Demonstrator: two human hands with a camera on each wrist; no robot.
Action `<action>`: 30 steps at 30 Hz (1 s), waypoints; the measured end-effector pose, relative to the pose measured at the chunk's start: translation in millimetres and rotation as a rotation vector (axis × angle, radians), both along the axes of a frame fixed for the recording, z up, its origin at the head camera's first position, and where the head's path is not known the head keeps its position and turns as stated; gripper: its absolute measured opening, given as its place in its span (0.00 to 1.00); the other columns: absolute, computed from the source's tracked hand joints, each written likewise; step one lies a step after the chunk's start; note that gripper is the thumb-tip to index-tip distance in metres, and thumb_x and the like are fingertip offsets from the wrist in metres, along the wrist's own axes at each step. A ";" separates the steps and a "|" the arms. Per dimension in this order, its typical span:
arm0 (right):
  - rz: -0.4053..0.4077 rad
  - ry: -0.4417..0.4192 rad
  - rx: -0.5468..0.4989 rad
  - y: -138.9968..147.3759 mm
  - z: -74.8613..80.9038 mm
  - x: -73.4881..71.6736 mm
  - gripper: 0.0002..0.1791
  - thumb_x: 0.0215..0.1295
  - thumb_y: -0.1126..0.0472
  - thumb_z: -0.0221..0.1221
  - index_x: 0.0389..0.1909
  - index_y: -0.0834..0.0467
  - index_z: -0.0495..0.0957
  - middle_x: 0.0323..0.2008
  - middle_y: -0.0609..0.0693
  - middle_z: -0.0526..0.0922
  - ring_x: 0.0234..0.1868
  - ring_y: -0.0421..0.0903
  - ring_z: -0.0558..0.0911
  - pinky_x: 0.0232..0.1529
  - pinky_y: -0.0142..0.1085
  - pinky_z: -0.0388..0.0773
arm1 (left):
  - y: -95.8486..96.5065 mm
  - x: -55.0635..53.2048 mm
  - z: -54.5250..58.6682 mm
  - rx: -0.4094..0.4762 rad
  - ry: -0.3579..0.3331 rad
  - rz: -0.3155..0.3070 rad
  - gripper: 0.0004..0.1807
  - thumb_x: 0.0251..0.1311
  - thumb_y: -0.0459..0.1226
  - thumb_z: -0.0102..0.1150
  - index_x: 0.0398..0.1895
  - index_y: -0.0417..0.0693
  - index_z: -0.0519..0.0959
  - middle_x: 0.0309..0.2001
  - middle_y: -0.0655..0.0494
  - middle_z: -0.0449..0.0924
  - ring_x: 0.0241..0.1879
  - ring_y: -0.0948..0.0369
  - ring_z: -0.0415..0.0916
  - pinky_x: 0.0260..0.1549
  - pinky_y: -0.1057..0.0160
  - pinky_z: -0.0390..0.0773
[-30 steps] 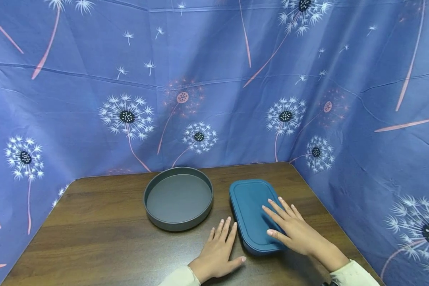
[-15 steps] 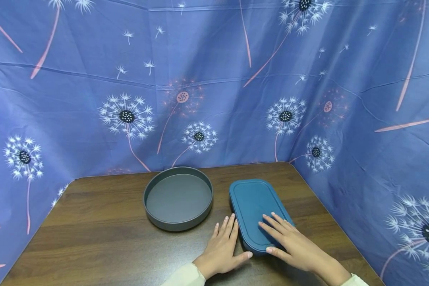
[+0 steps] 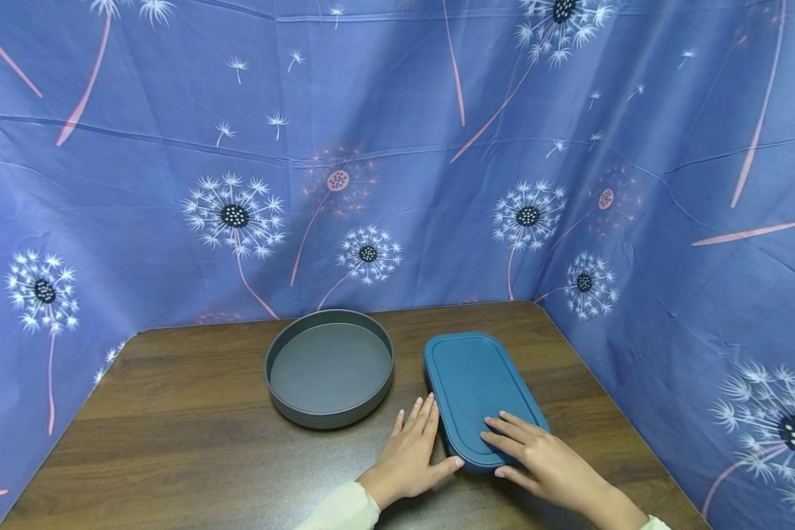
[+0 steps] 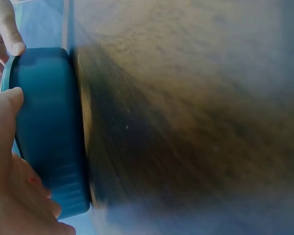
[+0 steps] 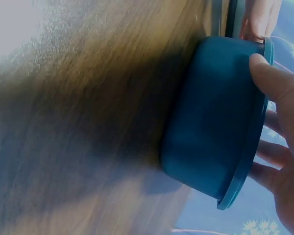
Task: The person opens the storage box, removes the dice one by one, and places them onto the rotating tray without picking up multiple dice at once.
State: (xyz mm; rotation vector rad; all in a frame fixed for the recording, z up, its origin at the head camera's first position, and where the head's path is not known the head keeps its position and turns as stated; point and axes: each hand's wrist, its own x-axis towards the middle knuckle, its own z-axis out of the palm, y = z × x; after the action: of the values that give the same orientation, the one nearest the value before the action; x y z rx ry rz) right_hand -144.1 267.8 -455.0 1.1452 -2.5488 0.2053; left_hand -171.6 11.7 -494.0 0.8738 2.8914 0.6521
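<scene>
A blue rectangular container [image 3: 477, 390] with a fitted lid lies at the right of the table in the head view. Along its left side my left hand [image 3: 407, 456] rests with straight fingers, the thumb by the near corner. My right hand [image 3: 546, 460] has its slightly bent fingers on the lid near its front right part, and the thumb at the near edge. The right wrist view shows that thumb [image 5: 272, 81] against the lid's rim [image 5: 255, 132]. In the left wrist view, the left thumb [image 4: 14, 98] touches the container's upper edge.
A round dark grey pan [image 3: 330, 368] stands on the wooden table [image 3: 172, 427], left of the container and apart from it. Blue cloth [image 3: 397, 147] with a dandelion print hangs behind the table and along its right side.
My right hand has moved back towards the container's near edge, its fingers now more bent. My left hand has shifted slightly right, closer against the container's side. The container and pan stay put.
</scene>
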 end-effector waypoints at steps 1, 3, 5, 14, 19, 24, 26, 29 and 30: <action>0.011 0.018 -0.004 -0.4 -0.1 -0.2 0.28 0.52 0.51 0.70 0.55 0.54 0.79 0.57 0.53 0.79 0.54 0.58 0.78 0.45 0.49 0.84 | -0.4 0.1 0.2 0.005 0.000 -0.001 0.51 0.62 0.70 0.35 0.74 0.39 0.49 0.76 0.46 0.41 0.74 0.49 0.42 0.71 0.41 0.51; 0.031 0.043 -0.012 -1.0 -0.1 -0.7 0.26 0.52 0.52 0.71 0.52 0.56 0.81 0.55 0.54 0.80 0.52 0.57 0.80 0.42 0.47 0.85 | -0.9 0.3 0.3 0.014 0.005 -0.004 0.51 0.62 0.69 0.35 0.74 0.38 0.50 0.76 0.46 0.42 0.74 0.49 0.42 0.71 0.41 0.52; 0.046 0.053 -0.022 -1.1 -0.1 -1.1 0.24 0.52 0.53 0.71 0.50 0.56 0.82 0.53 0.55 0.81 0.50 0.57 0.81 0.40 0.45 0.86 | -1.3 0.4 0.6 0.019 0.009 -0.006 0.51 0.63 0.69 0.35 0.74 0.38 0.50 0.76 0.46 0.43 0.74 0.49 0.43 0.70 0.40 0.52; 0.124 0.059 -0.022 -0.8 0.6 -3.2 0.19 0.51 0.57 0.71 0.45 0.57 0.84 0.50 0.54 0.83 0.46 0.54 0.84 0.39 0.36 0.86 | 1.4 0.8 1.3 0.013 0.007 0.008 0.52 0.62 0.69 0.36 0.74 0.38 0.50 0.76 0.45 0.44 0.74 0.50 0.44 0.71 0.42 0.52; 0.163 0.012 -0.035 0.2 4.6 -4.2 0.18 0.52 0.59 0.70 0.46 0.58 0.84 0.49 0.51 0.84 0.46 0.55 0.84 0.41 0.33 0.85 | 3.2 1.1 1.1 0.012 0.006 0.008 0.52 0.61 0.69 0.38 0.74 0.37 0.50 0.75 0.44 0.45 0.74 0.50 0.44 0.71 0.42 0.53; 0.192 0.012 -0.053 0.1 6.4 -6.4 0.18 0.52 0.60 0.71 0.45 0.57 0.84 0.48 0.50 0.84 0.46 0.54 0.84 0.44 0.32 0.84 | 3.8 0.4 1.7 0.030 0.005 0.018 0.52 0.61 0.68 0.42 0.74 0.36 0.50 0.75 0.43 0.46 0.73 0.49 0.45 0.70 0.42 0.54; 0.203 0.030 -0.061 -0.3 6.7 -7.7 0.18 0.51 0.59 0.71 0.45 0.57 0.85 0.47 0.50 0.85 0.46 0.53 0.84 0.45 0.33 0.84 | 3.9 0.1 1.7 0.040 0.003 0.021 0.52 0.61 0.67 0.43 0.73 0.36 0.51 0.75 0.43 0.46 0.73 0.49 0.45 0.70 0.42 0.54; 0.217 0.047 -0.081 -0.7 7.5 -9.2 0.17 0.51 0.59 0.71 0.44 0.57 0.85 0.46 0.50 0.85 0.45 0.53 0.84 0.46 0.33 0.84 | 4.0 -0.2 1.6 0.052 0.001 0.022 0.52 0.61 0.67 0.42 0.73 0.35 0.50 0.75 0.43 0.46 0.73 0.49 0.45 0.70 0.42 0.54; 0.221 0.049 -0.089 -0.7 7.7 -9.5 0.17 0.51 0.60 0.71 0.44 0.57 0.85 0.46 0.49 0.85 0.45 0.53 0.84 0.46 0.33 0.83 | 4.0 -0.2 1.4 0.055 0.002 0.021 0.52 0.61 0.67 0.42 0.73 0.35 0.50 0.75 0.43 0.46 0.73 0.49 0.45 0.70 0.42 0.54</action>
State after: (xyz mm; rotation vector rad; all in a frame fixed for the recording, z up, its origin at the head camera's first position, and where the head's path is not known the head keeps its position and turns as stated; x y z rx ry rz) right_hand -153.6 267.1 -447.4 1.3787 -2.3435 0.3360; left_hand -171.8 15.7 -492.7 0.8520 2.9007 0.7358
